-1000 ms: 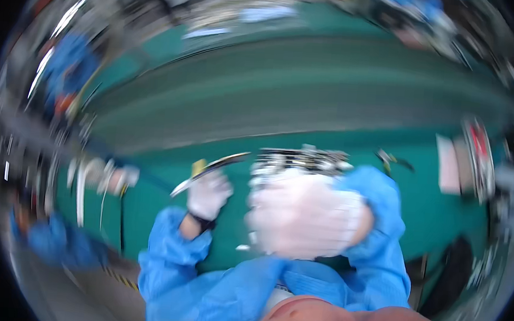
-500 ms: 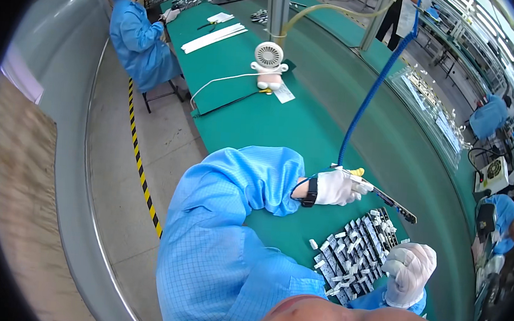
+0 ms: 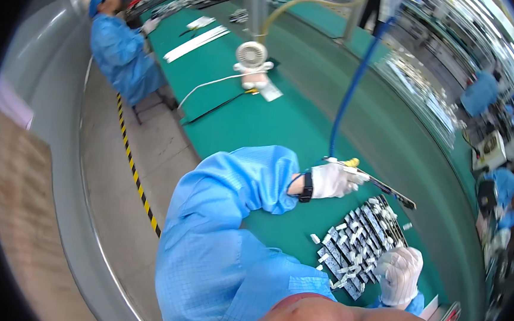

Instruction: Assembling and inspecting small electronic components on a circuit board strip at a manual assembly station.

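Note:
My left hand (image 3: 334,181), in a white glove with a black wrist strap, is closed around a slim air tool (image 3: 380,186) with a yellow fitting. A blue hose (image 3: 348,89) rises from the tool. The tool's long dark nozzle points right, over the far end of a dark tray (image 3: 344,271) filled with several small white and grey parts. My right hand (image 3: 401,275), also gloved, sits at the tray's near right corner with its fingers curled on the edge. Both of my sleeves are blue.
The tray lies on a long green bench (image 3: 271,126). On the bench are a small white fan (image 3: 252,59) with its cable, a white strip (image 3: 197,36) and more trays. A person in blue (image 3: 119,49) sits further along. Yellow-black floor tape (image 3: 134,170) runs beside the bench.
One second ago the view was blurred, with both hands close in front. It has since swung left along the bench. Over the last half second the hands have hardly moved.

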`<state>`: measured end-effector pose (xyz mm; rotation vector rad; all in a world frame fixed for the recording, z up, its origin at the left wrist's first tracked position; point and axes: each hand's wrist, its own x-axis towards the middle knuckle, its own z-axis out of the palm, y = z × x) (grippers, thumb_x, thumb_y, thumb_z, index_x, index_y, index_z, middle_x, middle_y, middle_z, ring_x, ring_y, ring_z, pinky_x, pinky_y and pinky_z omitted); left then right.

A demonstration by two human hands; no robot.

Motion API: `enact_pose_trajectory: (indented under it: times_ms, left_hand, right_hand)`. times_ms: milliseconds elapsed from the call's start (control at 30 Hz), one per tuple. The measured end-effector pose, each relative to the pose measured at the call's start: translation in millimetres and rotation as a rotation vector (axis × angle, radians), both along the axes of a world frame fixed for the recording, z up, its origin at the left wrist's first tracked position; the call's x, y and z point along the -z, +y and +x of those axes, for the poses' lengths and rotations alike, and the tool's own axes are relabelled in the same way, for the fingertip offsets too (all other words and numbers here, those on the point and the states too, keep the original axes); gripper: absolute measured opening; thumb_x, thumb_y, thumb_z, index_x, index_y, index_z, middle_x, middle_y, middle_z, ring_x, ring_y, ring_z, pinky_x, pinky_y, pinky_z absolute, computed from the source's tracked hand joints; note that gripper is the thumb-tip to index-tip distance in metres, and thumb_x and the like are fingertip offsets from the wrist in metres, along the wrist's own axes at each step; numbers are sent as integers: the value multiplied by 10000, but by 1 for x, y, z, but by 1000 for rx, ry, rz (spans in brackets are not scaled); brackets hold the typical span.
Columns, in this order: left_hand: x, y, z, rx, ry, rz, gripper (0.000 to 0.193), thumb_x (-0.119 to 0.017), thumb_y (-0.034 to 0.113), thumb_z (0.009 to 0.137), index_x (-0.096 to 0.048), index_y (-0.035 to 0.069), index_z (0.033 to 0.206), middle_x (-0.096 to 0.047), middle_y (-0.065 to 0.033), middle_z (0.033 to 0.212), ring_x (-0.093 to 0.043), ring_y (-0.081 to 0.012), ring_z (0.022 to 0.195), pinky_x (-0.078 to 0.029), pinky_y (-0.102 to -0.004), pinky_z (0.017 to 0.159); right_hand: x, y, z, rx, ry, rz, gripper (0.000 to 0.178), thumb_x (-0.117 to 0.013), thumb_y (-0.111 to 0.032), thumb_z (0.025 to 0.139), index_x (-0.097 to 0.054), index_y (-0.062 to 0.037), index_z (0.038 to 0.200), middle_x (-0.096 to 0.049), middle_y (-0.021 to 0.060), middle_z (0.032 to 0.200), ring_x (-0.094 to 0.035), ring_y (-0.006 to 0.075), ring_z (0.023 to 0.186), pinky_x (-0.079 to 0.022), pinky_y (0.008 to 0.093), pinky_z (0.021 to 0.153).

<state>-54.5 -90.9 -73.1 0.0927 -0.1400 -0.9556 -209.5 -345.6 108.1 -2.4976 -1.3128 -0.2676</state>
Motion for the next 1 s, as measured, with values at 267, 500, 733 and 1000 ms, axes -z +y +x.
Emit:
enact_pose_trajectory:
  times_ms: [267, 500, 733, 1000]
  left_hand:
    - [-2, 7, -10, -85, -31, 110, 293, -383, 342, 963, -520, 101, 869, -550, -34, 896, -513, -198, 794, -415, -320, 658]
    - [4, 1, -9, -126, 153, 168, 151, -569, 253, 904, -577, 105, 936, -646, -37, 832, -622, -204, 707, -516, -289, 603]
    - [-14, -1, -11, -209, -41, 318, 199, -541, 303, 919, -542, 113, 974, -592, -5, 926, -580, -168, 802, -473, -287, 601]
    - [11, 11, -13, -107, 82, 163, 133, -533, 241, 901, -535, 128, 970, -575, -67, 936, -535, -230, 847, -434, -368, 703]
  right_hand:
    - [1, -8, 3, 0, -107, 35, 81, -613, -148, 545, -541, -176, 572, -607, -23, 697, -589, 169, 667, -419, 342, 586]
    - [12, -17, 25, 168, -200, 574, 154, -630, -45, 692, -669, -109, 827, -650, 50, 800, -621, 188, 708, -487, 329, 637]
    - [-44, -26, 12, 98, -167, 876, 396, -532, -251, 941, -497, -4, 1249, -656, 122, 921, -622, 160, 684, -456, 240, 552]
    - [8, -1, 18, 476, 161, 316, 135, -643, -189, 824, -705, -155, 938, -638, -21, 588, -620, 176, 669, -410, 329, 659]
